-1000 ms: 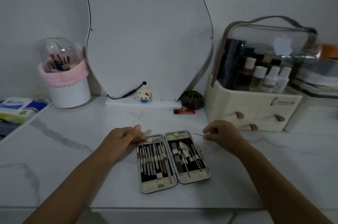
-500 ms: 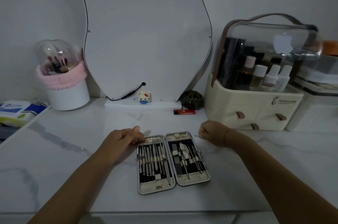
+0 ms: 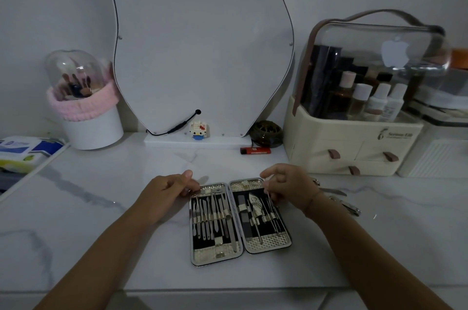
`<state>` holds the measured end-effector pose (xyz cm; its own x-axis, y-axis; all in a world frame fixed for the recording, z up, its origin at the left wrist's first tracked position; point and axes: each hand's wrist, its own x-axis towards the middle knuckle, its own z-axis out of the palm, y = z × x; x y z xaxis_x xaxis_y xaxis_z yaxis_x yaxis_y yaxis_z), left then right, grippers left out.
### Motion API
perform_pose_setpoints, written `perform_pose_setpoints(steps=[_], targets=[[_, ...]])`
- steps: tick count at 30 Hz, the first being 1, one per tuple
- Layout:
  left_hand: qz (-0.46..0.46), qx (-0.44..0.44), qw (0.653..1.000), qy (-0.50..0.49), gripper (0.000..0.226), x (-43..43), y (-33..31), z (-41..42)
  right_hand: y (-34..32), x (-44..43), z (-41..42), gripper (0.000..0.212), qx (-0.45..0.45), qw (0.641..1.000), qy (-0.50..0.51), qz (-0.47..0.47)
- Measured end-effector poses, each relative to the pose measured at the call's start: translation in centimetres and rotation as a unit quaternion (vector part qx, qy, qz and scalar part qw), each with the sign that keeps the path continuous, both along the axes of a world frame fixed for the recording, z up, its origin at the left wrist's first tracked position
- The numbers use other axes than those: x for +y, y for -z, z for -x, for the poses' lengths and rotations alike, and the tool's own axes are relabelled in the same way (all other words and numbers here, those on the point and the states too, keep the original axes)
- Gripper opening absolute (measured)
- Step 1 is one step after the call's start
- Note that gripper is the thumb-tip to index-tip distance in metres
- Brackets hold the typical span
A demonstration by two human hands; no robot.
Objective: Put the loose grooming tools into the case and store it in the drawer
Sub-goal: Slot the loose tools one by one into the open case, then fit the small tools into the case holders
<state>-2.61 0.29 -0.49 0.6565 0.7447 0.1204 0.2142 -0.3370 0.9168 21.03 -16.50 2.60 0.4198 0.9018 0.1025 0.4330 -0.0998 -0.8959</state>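
An open case [image 3: 268, 243] lies lower centre on the table [image 3: 101, 233], tools slotted in both halves. The left hand [image 3: 164, 195] holds its upper-left corner; the right hand [image 3: 288, 188] pinches a thin pick [image 3: 268, 190] over its upper-right. Loose tools [image 3: 348, 206] lie right of it. Behind stand a mirror [image 3: 202, 43], centre, and a drawer organiser [image 3: 354, 142], right.
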Motion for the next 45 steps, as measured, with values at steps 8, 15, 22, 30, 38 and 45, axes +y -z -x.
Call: perform_pose_setpoints(steps=[8, 15, 22, 30, 38, 45], targets=[[0.002, -0.001, 1.0, -0.008, 0.046, -0.2, 0.0, 0.0, 0.4, 0.3, -0.3, 0.007, -0.066, 0.998, 0.019, 0.004], [-0.005, 0.0, 1.0, -0.018, 0.048, -0.7, -0.5, -0.1, 0.2, -0.3, -0.2, 0.009, -0.146, 0.988, -0.031, 0.045], [0.007, -0.012, 1.0, -0.018, 0.043, -0.7, -0.4, -0.2, 0.7, -0.9, -0.4, 0.011, -0.171, 0.984, -0.007, 0.046], [0.004, -0.017, 1.0, -0.009, 0.049, 0.2, 0.6, -0.2, 0.6, -1.2, -0.1, 0.009, -0.188, 0.98, -0.028, 0.053], [0.0, -0.032, 0.999, -0.003, 0.054, 0.6, 1.0, -0.3, -1.4, -6.4, -4.3, 0.006, -0.165, 0.97, 0.175, -0.022], [0.002, -0.04, 0.999, 0.006, 0.064, 1.3, 1.7, -0.4, -0.1, -12.0, -6.7, 0.007, -0.188, 0.957, 0.206, 0.08]])
